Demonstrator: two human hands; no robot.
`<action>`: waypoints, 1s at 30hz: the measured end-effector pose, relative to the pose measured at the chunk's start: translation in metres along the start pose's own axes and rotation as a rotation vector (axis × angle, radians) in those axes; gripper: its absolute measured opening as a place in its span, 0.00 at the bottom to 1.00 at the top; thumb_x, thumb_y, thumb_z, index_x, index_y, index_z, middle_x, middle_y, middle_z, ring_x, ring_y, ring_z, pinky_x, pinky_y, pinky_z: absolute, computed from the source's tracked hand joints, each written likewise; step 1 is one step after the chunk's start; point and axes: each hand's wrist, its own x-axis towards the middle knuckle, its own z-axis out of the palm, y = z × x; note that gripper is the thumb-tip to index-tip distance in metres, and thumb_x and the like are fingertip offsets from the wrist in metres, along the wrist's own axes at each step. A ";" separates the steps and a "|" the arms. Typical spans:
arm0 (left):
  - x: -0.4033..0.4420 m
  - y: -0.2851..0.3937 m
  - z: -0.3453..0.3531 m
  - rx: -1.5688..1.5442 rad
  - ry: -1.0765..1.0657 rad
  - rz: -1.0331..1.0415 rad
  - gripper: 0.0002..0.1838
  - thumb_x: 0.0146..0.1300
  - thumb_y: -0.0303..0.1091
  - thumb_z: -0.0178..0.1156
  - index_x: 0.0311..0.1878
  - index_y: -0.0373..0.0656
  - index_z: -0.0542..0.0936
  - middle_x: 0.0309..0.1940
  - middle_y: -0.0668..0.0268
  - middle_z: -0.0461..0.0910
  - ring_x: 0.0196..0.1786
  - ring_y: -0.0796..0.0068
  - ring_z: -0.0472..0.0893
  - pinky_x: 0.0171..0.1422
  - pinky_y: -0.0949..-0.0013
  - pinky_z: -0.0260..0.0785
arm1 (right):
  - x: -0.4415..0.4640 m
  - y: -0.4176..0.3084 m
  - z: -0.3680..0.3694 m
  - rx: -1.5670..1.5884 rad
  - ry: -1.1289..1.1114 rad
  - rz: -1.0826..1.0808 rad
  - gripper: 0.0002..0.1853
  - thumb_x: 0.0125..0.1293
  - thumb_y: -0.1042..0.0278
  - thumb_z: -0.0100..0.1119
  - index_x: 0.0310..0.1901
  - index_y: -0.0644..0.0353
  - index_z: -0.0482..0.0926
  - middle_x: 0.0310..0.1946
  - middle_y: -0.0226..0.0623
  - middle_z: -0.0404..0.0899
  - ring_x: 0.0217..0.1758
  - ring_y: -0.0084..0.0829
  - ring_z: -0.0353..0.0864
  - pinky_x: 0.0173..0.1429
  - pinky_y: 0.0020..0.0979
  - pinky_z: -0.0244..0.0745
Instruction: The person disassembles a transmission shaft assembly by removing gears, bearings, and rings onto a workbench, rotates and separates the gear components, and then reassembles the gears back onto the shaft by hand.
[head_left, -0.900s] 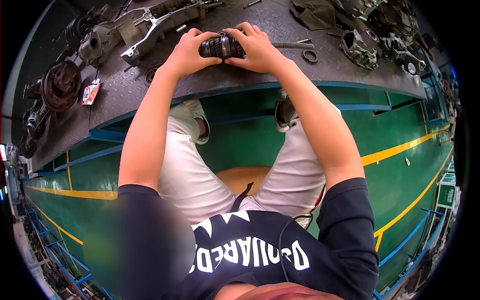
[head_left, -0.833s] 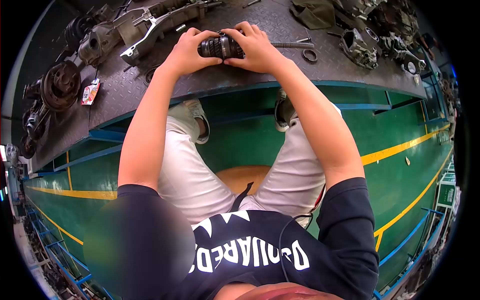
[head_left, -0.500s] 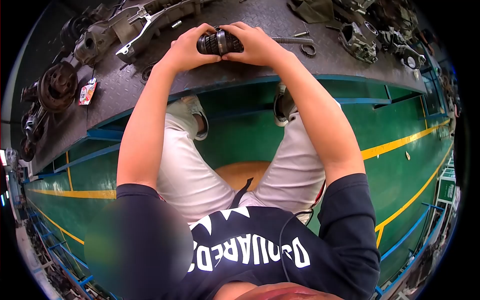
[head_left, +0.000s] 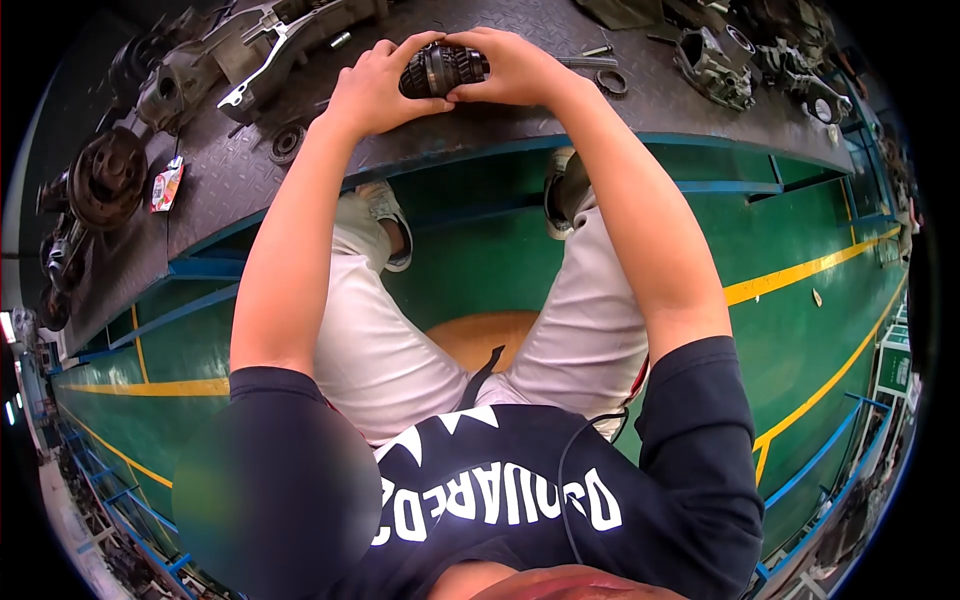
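Note:
Both hands are wrapped round a dark metal gear assembly [head_left: 437, 72], its toothed rings and a middle collar showing between them. At its left end my left hand [head_left: 380, 88] is closed, thumb along the near side and fingers over the top. My right hand [head_left: 515, 72] grips the other end the same way, and the two hands nearly meet at the fingertips. The assembly is over the workbench [head_left: 400, 135] near its front edge; whether it touches the surface is hidden.
A ring bearing [head_left: 287, 143] lies left of my forearm; a toothed ring [head_left: 611, 83] and a bolt [head_left: 597, 50] lie to the right. Cast housings [head_left: 715, 70] stand at the back right, with a large casing [head_left: 250, 55] and rusty drum [head_left: 107, 178] at left.
My hands stay closed on the gear assembly, which appears slightly turned, with more of its right end showing. The whole view has shifted slightly.

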 end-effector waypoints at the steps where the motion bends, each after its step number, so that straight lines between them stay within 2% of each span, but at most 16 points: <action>1: 0.001 -0.004 0.003 -0.008 0.002 -0.005 0.49 0.54 0.68 0.79 0.80 0.75 0.71 0.63 0.57 0.81 0.69 0.50 0.82 0.70 0.46 0.76 | -0.001 -0.001 -0.002 0.007 -0.002 0.002 0.41 0.58 0.52 0.84 0.72 0.57 0.81 0.64 0.51 0.85 0.66 0.53 0.86 0.73 0.45 0.81; 2: 0.002 -0.008 0.006 -0.015 0.005 -0.011 0.50 0.54 0.70 0.78 0.80 0.77 0.71 0.64 0.58 0.80 0.70 0.51 0.82 0.69 0.44 0.76 | -0.001 -0.002 -0.004 0.014 -0.004 0.002 0.40 0.58 0.54 0.84 0.72 0.57 0.81 0.63 0.51 0.86 0.65 0.53 0.86 0.72 0.44 0.82; 6: 0.000 -0.003 -0.001 -0.030 -0.020 -0.002 0.48 0.56 0.66 0.80 0.79 0.73 0.72 0.63 0.56 0.80 0.68 0.46 0.83 0.72 0.47 0.78 | -0.001 -0.002 -0.009 0.051 -0.045 0.068 0.38 0.59 0.58 0.83 0.71 0.57 0.82 0.60 0.51 0.88 0.62 0.50 0.89 0.71 0.43 0.83; 18: 0.001 -0.003 0.001 -0.010 -0.027 -0.019 0.48 0.56 0.68 0.78 0.79 0.74 0.71 0.66 0.56 0.80 0.68 0.45 0.84 0.73 0.46 0.78 | -0.005 0.005 -0.007 0.017 -0.009 0.023 0.37 0.59 0.59 0.83 0.70 0.58 0.82 0.62 0.50 0.87 0.64 0.51 0.88 0.73 0.45 0.82; 30: 0.001 -0.002 0.001 -0.020 -0.043 -0.034 0.48 0.56 0.68 0.78 0.80 0.77 0.70 0.67 0.56 0.80 0.69 0.45 0.83 0.73 0.45 0.77 | -0.008 0.005 -0.029 0.021 -0.058 0.051 0.35 0.56 0.61 0.83 0.67 0.60 0.84 0.58 0.50 0.89 0.60 0.48 0.90 0.71 0.40 0.83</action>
